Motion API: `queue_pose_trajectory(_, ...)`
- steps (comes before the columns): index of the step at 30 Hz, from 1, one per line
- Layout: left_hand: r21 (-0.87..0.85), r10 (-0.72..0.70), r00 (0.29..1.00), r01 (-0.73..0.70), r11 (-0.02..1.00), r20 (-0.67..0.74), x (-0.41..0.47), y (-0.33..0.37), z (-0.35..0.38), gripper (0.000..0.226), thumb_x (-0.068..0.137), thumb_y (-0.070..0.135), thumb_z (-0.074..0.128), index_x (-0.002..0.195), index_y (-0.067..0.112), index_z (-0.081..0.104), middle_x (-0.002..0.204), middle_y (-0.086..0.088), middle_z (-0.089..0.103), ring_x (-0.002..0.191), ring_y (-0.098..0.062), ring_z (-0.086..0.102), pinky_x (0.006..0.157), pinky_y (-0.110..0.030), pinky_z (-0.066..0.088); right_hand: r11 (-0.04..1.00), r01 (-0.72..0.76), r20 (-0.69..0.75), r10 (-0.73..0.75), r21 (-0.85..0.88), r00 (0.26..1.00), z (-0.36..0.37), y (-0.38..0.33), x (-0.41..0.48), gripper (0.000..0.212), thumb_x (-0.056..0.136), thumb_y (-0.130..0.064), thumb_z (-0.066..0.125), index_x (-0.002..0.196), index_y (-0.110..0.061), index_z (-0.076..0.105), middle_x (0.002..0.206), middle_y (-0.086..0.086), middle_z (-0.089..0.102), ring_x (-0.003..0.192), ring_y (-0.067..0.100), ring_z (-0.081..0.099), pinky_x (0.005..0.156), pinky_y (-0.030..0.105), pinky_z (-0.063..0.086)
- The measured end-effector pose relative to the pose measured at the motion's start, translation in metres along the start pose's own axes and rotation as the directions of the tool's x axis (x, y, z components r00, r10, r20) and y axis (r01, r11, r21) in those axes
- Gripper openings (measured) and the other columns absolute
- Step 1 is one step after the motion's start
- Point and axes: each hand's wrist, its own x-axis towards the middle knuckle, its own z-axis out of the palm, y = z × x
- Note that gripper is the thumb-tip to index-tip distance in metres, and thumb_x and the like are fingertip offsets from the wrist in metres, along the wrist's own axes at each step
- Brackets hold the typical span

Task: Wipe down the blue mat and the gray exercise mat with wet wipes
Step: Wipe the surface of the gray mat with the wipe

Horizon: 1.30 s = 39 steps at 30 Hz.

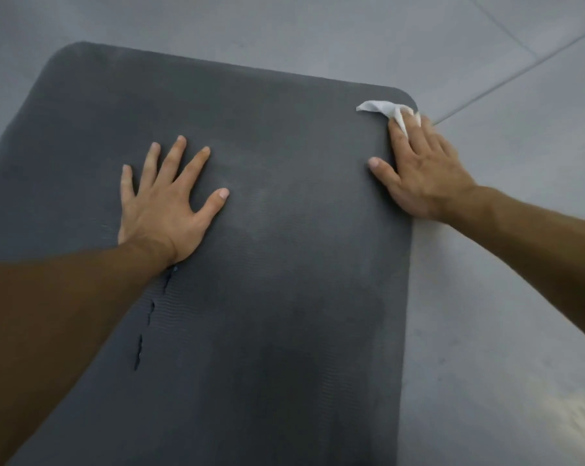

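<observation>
left hand (165, 210) pressing gray exercise mat (284, 247), fingers splayed wide | right hand (419, 169), fingers straight, pressing wet wipe (380, 107) | wipe lying at its 11 o'clock

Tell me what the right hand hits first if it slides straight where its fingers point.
Nothing solid: the right hand, pressing the wipe, would probably leave the gray mat at its corner, onto floor.

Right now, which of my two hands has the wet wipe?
Your right hand, at the far right corner of the gray mat, presses the white wet wipe down. Your left hand lies flat on the mat with nothing under it.
</observation>
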Motion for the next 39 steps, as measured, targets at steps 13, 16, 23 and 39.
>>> queue_pose_trajectory(13, -0.002, 0.015, 1.000, -0.015, 1.000, -0.023, 0.001, -0.001, -0.001, 0.078, 0.094, 0.082, 0.013, 0.163, 0.045, 0.012, 0.173, 0.011, 0.002, 0.160, -0.018, -0.006, 0.129, -0.052, 0.000, 0.753, 0.640, 0.108, -0.631, -0.151, 0.768, 0.042, -0.053, -0.224, 0.087, 0.100, -0.072, 0.041, 0.158, -0.008, 0.038, 0.170, 0.011, 0.024, 0.156, 0.033, 0.026, 0.117, 0.046, 0.029)
queue_pose_trajectory(16, 0.001, 0.017, 1.000, -0.017, 1.000, -0.017, 0.000, -0.001, -0.001, 0.078, 0.094, 0.083, 0.012, 0.162, 0.046, 0.010, 0.173, 0.012, 0.000, 0.160, -0.017, -0.008, 0.129, -0.052, -0.001, 0.742, 0.649, 0.104, -0.641, -0.169, 0.761, 0.035, -0.040, -0.197, 0.084, 0.102, -0.069, 0.037, 0.162, -0.010, 0.031, 0.172, 0.008, 0.020, 0.157, 0.029, 0.024, 0.120, 0.047, 0.027)
queue_pose_trajectory(23, 0.011, 0.015, 1.000, -0.015, 1.000, -0.013, 0.001, -0.001, 0.000, 0.076, 0.095, 0.081, 0.014, 0.162, 0.047, 0.010, 0.173, 0.012, 0.000, 0.159, -0.017, -0.008, 0.128, -0.054, -0.001, 0.966, 0.220, -0.018, -0.224, -0.138, 0.974, 0.008, -0.025, -0.036, 0.088, 0.100, -0.071, 0.009, 0.166, -0.013, 0.016, 0.173, 0.010, 0.015, 0.159, 0.030, 0.015, 0.128, 0.045, 0.014)
queue_pose_trajectory(39, 0.006, 0.020, 1.000, -0.020, 1.000, 0.002, 0.002, 0.000, -0.002, 0.075, 0.095, 0.080, 0.014, 0.162, 0.047, 0.007, 0.173, 0.012, -0.003, 0.159, -0.019, -0.009, 0.128, -0.055, -0.001, 0.664, 0.744, 0.209, -0.719, -0.078, 0.663, 0.033, -0.108, -0.165, 0.078, 0.105, -0.067, 0.032, 0.165, -0.017, 0.025, 0.174, 0.004, 0.011, 0.161, 0.029, 0.005, 0.125, 0.049, 0.015)
